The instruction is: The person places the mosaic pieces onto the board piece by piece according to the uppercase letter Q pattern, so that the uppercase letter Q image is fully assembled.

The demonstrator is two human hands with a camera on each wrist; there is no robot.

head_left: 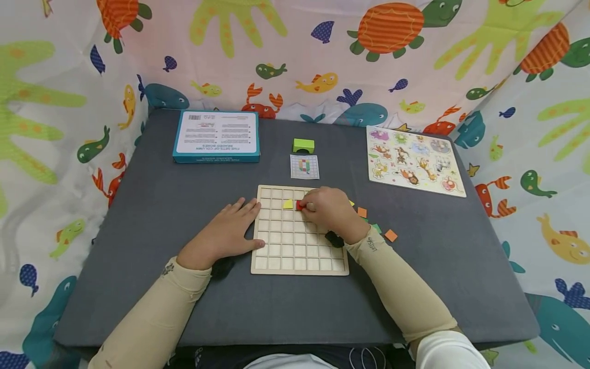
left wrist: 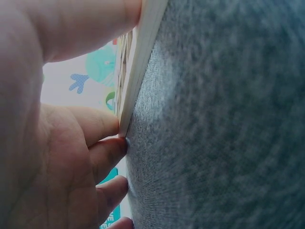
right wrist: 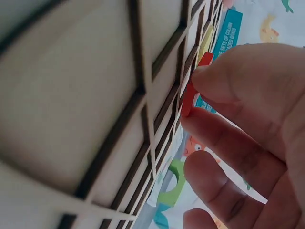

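A wooden grid board (head_left: 274, 264) with rows of square compartments lies on the grey table. My left hand (head_left: 230, 229) is spread at its left side, thumb on the frame and fingertips against the edge; the left wrist view shows straight fingers by the board's edge (left wrist: 138, 71). Over the upper part of the grid, my right hand (head_left: 329, 209) pinches a small red square tile (right wrist: 189, 98) between thumb and index finger. That tile stands tilted right at the compartment dividers. Just left of it, a yellow tile (head_left: 288, 204) sits in a compartment.
Loose orange (head_left: 391, 235) and green tiles lie right of the board, partly behind my right wrist. Beyond the board are a pattern card (head_left: 304, 167), a green block (head_left: 303, 145), a blue-edged box (head_left: 216, 159) and an animal puzzle board (head_left: 417, 161).
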